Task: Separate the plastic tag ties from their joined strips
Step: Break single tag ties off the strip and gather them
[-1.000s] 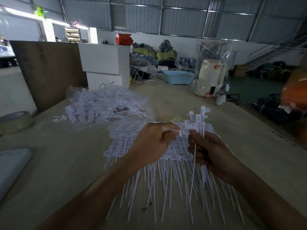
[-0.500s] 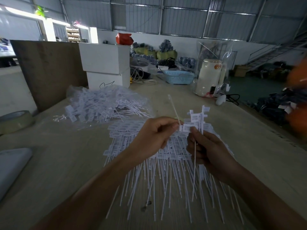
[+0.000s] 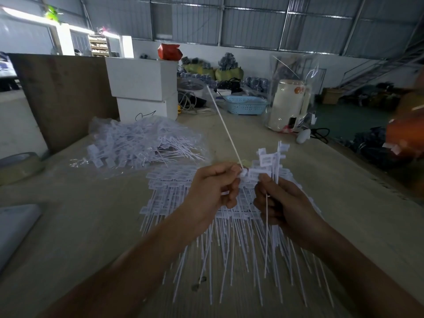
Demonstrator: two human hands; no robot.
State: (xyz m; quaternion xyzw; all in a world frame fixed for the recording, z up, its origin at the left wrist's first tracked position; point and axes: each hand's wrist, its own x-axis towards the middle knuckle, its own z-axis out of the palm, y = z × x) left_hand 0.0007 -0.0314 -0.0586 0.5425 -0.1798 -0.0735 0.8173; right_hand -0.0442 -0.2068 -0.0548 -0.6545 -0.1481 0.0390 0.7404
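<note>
Above table (image 3: pixel 80 226) w/ joined strips (image 3: pixel 206 216): left hand (image 3: pixel 213 187) pinches single tie (image 3: pixel 226 128); right hand (image 3: pixel 284 203) grasps tie bundle (image 3: pixel 271 159).

Both bare forearms reach forward from the bottom of the view and draw together, so the two hands sit just beside each other at mid-frame. The left hand (image 3: pixel 212 187) is curled into a loose fist with its back turned up, thumb and forefinger pinched together at the tip nearest the other hand. The right hand (image 3: pixel 283 203) is closed too, its fingers (image 3: pixel 263 208) wrapped inward and its thumb pressed along the top, knuckles facing left.
</note>
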